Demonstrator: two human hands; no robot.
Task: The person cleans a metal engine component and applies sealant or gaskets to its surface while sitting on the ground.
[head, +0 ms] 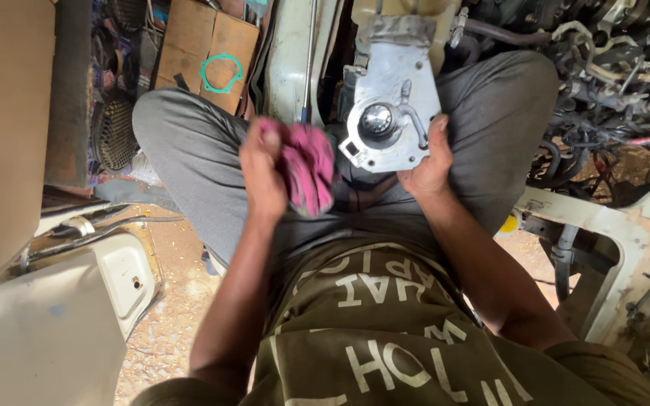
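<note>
The right hand (428,162) alone grips the metal housing (394,105) by its edge above the lap; the left hand (265,169), fingers closed on a pink rag (310,169), gives no support; it could slip and drop.

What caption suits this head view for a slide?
Seated person's right hand steadies a silver cast-metal pump housing while the left hand grips a crumpled pink rag.
</note>
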